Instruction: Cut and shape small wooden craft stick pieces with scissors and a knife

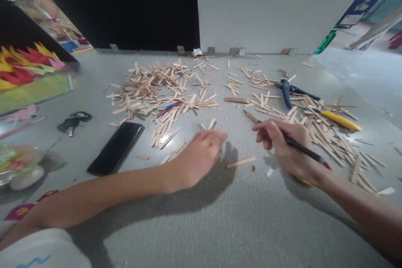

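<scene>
My right hand [284, 144] is closed around a black pencil [303, 150] with a red end, its sharpened tip pointing up and left. My left hand [202, 153] hovers over the table, slightly blurred, with its fingers curled together. Whatever may be between those fingertips is hidden. A short flat wooden stick [241, 162] lies on the table between the hands, beside a small brown chip [253, 168] and a white scrap [269, 172]. Just past my left fingers is another stick piece [212, 123].
Cut sticks form a heap [153, 79] at the back left and a pile [326, 134] at right. Blue-handled pliers [285, 92] and a yellow cutter [341, 120] rest there. A phone [116, 148] and keys [69, 124] lie left. Upright panels [260, 8] stand behind; a person [47, 6] is beyond.
</scene>
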Demonstrator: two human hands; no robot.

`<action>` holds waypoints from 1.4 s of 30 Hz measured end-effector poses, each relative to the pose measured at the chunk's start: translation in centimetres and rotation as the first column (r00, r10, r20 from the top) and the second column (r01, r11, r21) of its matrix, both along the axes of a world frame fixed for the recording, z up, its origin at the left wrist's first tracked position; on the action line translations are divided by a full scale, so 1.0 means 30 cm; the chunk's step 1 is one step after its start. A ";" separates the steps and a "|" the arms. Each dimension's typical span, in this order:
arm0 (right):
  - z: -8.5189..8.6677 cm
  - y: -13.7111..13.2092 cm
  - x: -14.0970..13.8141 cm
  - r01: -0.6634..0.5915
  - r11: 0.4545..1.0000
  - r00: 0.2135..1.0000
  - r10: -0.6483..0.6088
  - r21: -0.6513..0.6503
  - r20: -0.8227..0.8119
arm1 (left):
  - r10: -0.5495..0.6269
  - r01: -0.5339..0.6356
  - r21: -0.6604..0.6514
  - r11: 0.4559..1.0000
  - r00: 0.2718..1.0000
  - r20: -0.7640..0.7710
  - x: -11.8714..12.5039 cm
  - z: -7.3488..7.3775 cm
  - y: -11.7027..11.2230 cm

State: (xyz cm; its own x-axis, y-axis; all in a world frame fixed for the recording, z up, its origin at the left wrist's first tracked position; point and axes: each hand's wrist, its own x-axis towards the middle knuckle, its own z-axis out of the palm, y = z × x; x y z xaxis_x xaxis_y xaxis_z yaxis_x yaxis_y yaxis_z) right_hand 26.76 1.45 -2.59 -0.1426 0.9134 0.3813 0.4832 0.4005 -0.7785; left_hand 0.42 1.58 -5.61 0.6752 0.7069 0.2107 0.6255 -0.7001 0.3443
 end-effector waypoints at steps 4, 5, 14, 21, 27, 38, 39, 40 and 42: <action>0.017 0.000 -0.009 -0.092 0.993 0.992 0.085 -0.070 -0.094 | -0.329 0.331 0.027 0.943 0.941 -0.075 0.059 -0.022 -0.145; 0.020 0.001 -0.010 -0.115 0.990 0.992 0.111 -0.081 -0.060 | -0.337 0.343 0.065 0.937 0.938 -0.086 0.068 -0.031 -0.165; 0.002 0.036 -0.011 -0.114 0.991 0.949 0.128 -0.064 0.288 | -0.191 0.219 0.147 0.965 0.965 -0.182 0.036 -0.040 -0.107; -0.006 0.034 0.009 -0.216 0.973 0.911 0.232 -0.084 0.342 | -0.079 0.125 0.141 0.982 0.954 -0.291 0.030 -0.025 -0.062; 0.038 0.027 0.005 -0.521 0.828 0.730 0.557 -0.206 0.396 | -0.070 0.169 0.181 0.969 0.887 -0.456 0.046 -0.003 -0.063; -0.026 -0.050 -0.044 -0.478 0.848 0.583 0.502 -0.230 0.639 | 0.035 0.098 0.233 0.968 0.861 -0.507 0.046 0.025 -0.097; -0.040 -0.067 -0.057 -0.474 0.855 0.570 0.481 -0.211 0.666 | 0.056 0.082 0.248 0.965 0.863 -0.501 0.044 0.024 -0.096; -0.052 -0.082 -0.069 -0.478 0.857 0.558 0.464 -0.191 0.688 | 0.075 0.069 0.269 0.961 0.870 -0.488 0.043 0.023 -0.095; -0.069 -0.103 -0.087 -0.480 0.865 0.542 0.421 -0.144 0.727 | 0.094 0.060 0.319 0.946 0.890 -0.445 0.038 0.016 -0.095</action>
